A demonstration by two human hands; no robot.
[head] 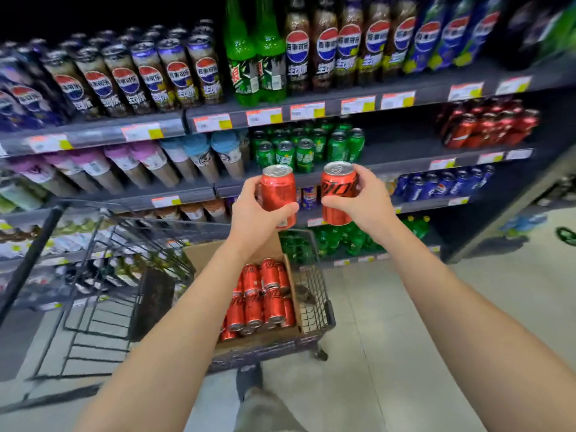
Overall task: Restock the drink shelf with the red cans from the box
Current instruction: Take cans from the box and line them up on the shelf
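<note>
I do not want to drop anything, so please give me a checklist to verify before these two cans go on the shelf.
1. Left hand grip on left can: fingers wrapped round it, ok.
2. Right hand grip on right can: ok.
3. Both cans tops up: ok.
4. Free shelf gap between green cans and shelved red cans: ok.
5. Cans lined up with that gap: not ok, they are left of it.
6. How deep the gap goes: cannot tell, too dark.

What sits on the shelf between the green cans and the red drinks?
Nothing; the head view shows bare shelf between the green cans and red drinks.
</note>
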